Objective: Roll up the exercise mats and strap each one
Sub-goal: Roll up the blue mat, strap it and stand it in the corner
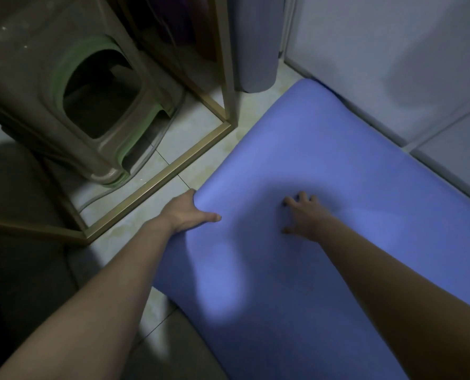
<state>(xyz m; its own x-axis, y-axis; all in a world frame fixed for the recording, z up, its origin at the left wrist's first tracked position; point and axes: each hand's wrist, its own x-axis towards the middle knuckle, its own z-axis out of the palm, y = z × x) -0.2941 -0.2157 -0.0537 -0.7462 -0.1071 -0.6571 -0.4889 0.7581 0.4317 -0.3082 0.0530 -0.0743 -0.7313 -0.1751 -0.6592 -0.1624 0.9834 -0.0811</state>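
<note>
I see a brass-coloured metal frame (173,165) hard against the mat's left edge, with stacked grey-green plastic stools (36,105) standing inside it. A grey upright cylinder (255,50) sits at the far corner and white cabinet panels (392,64) run along the right edge. The smooth periwinkle foam exercise mat (324,160) lies unrolled on the pale tiled floor (201,124). My left hand (187,212) pinches its left edge, thumb on top. My right hand (302,215) rests mid-mat, fingers spread, tips down.
</note>
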